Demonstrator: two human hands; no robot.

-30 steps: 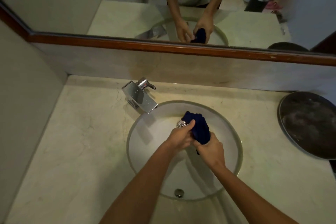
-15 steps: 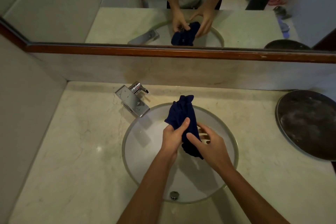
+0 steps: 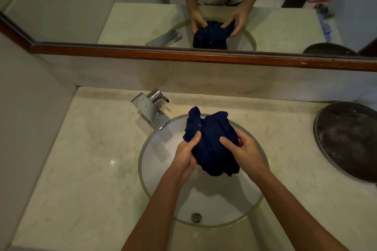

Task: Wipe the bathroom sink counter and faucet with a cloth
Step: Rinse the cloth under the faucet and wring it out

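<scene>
Left to right: marble counter [image 3: 85,149] looks unwiped on that side. Chrome faucet [image 3: 150,111] at the basin's back-left, droplets on the spout, nothing touching it. I've got my left hand [image 3: 184,156] closed on the left edge of the navy cloth [image 3: 212,144], thumb on top. Cloth sits over the glass basin [image 3: 155,161], held between both hands, clear of the counter. A second ago it was a tight wad; now it's spread wider, so wringing looks done and I judge wiping comes next. Right hand [image 3: 244,153] pinches the cloth's right side, fingers curled. Dark round tray [image 3: 346,140] far right, well apart.
</scene>
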